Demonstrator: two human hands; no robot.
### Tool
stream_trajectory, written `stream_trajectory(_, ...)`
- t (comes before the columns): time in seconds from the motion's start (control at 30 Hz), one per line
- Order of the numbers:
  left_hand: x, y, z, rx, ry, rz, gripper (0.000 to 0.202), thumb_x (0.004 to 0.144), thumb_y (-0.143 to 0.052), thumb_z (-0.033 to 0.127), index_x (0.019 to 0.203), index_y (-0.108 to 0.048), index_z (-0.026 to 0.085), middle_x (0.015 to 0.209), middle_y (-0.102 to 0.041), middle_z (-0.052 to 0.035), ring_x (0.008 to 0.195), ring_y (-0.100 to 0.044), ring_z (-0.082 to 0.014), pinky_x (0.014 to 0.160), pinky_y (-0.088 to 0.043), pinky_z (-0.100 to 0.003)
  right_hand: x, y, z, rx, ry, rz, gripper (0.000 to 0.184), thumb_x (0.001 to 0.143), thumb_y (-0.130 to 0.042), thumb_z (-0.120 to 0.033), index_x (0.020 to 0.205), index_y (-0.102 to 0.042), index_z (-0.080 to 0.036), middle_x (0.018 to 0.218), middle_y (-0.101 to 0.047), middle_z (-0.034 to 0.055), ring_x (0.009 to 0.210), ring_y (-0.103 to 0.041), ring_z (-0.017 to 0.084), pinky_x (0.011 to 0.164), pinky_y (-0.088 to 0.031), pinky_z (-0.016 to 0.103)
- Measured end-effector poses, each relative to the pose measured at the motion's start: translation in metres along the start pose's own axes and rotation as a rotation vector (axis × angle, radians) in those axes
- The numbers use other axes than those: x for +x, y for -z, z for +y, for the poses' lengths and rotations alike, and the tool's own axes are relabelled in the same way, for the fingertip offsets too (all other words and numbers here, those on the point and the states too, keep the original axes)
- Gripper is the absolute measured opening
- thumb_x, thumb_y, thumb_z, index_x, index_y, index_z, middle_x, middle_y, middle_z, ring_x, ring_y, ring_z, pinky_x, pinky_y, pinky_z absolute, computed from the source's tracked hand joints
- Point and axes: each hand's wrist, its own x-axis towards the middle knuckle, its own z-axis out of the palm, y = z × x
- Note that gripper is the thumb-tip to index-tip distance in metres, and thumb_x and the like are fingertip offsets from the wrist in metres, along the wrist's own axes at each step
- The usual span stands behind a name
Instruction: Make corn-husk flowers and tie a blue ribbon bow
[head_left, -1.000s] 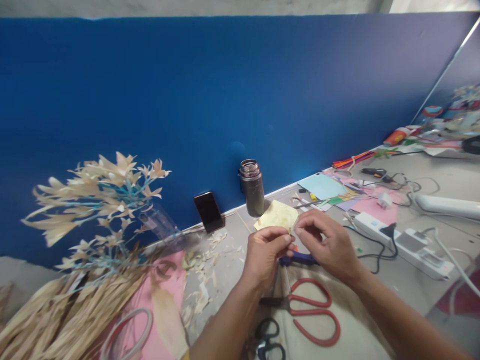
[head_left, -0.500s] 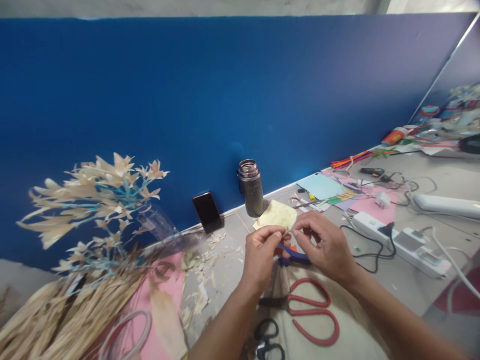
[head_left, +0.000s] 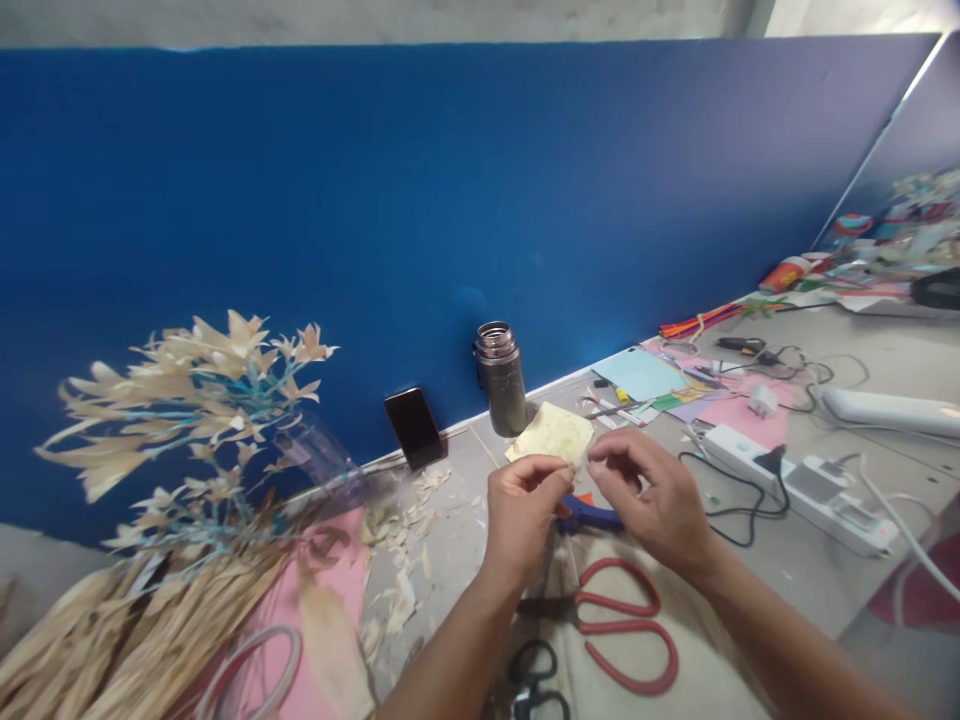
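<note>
Pinching from both sides, the left hand [head_left: 521, 510] and the right hand [head_left: 656, 500] hold a pale yellow square of paper [head_left: 551, 435] just above the grey table [head_left: 795, 590]. The left thumb and forefinger are closed on its lower edge. The right fingertips are closed on its lower right corner. The sheet tilts away from the camera, and its far edge points toward the blue partition wall [head_left: 450, 200].

Below the hands lies a blue-handled tool [head_left: 592, 517], partly hidden by them. Nearer the camera lie a pair of red-handled scissors [head_left: 622, 625] and, just beside them, a pair of black-handled scissors [head_left: 532, 675] cut off by the lower edge of the view.

Behind the paper a dark metal flask [head_left: 500, 380] stands upright at the foot of the wall. To its left a black phone [head_left: 415, 427] leans against the wall. Pale paper scraps [head_left: 409, 540] are scattered on the table between the phone and the left forearm.

On the left a bunch of straw-coloured paper flowers on blue stems [head_left: 195, 400] rises over a pink paper sheet [head_left: 315, 600]. To the right lie a light blue paper sheet [head_left: 641, 373] and a white power strip [head_left: 802, 480] with black cables plugged in.
</note>
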Motion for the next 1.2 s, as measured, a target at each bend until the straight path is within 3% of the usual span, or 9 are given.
stream_trajectory(0.13,-0.001,0.000,0.001,-0.036,0.005,-0.014,0.014,0.066,-0.081,0.026,0.071,-0.078,0.014,0.062,-0.069,-0.0041,0.057,-0.061,-0.0144,0.052,-0.050,-0.023,-0.004,0.003,0.002,0.080,-0.127,-0.046,0.004,0.090,-0.061,-0.022,0.091,-0.064,-0.021,0.073,-0.062,-0.0003,0.056,-0.055,0.013,0.048,-0.043,0.025)
stream_trajectory(0.23,-0.001,-0.002,0.001,-0.029,0.002,-0.026,0.014,0.067,-0.080,0.026,0.072,-0.078,0.014,0.062,-0.070,-0.0040,0.059,-0.062,-0.0150,0.053,-0.051,-0.024,-0.005,0.004,0.001,0.097,-0.136,-0.062,0.003,0.089,-0.063,-0.023,0.088,-0.065,-0.021,0.069,-0.061,-0.0015,0.054,-0.055,0.013,0.047,-0.043,0.024)
stream_trajectory(0.37,-0.001,-0.003,0.000,-0.030,0.005,-0.054,0.014,0.067,-0.080,0.026,0.072,-0.078,0.013,0.062,-0.070,-0.0040,0.060,-0.063,-0.0154,0.052,-0.051,-0.024,-0.005,0.004,0.000,0.062,-0.059,-0.004,0.006,0.091,-0.064,-0.021,0.085,-0.064,-0.022,0.074,-0.063,-0.0009,0.054,-0.053,0.012,0.049,-0.043,0.025)
stream_trajectory(0.6,-0.002,-0.003,-0.001,-0.014,-0.001,-0.063,0.017,0.068,-0.080,0.028,0.074,-0.078,0.012,0.063,-0.070,-0.0045,0.059,-0.063,-0.0154,0.053,-0.051,-0.025,-0.008,0.002,0.003,-0.002,0.058,-0.019,0.008,0.094,-0.061,-0.016,0.090,-0.064,-0.022,0.083,-0.066,0.0025,0.061,-0.054,0.014,0.057,-0.045,0.028)
stream_trajectory(1.0,-0.002,0.000,0.003,0.026,0.066,-0.197,0.018,0.065,-0.081,0.027,0.072,-0.079,0.011,0.062,-0.071,-0.0051,0.056,-0.061,-0.0132,0.057,-0.051,-0.024,-0.003,0.004,0.012,0.090,0.187,-0.014,0.014,0.092,-0.066,-0.010,0.087,-0.068,-0.022,0.079,-0.069,0.0020,0.076,-0.065,0.017,0.068,-0.051,0.028)
stream_trajectory(1.2,-0.001,0.000,0.002,0.072,0.070,-0.186,0.016,0.067,-0.080,0.027,0.071,-0.077,0.012,0.062,-0.070,-0.0043,0.057,-0.061,-0.0141,0.058,-0.050,-0.025,-0.003,0.005,0.016,0.108,0.220,-0.030,0.013,0.092,-0.067,-0.010,0.086,-0.070,-0.021,0.079,-0.068,0.0031,0.076,-0.066,0.017,0.067,-0.052,0.026)
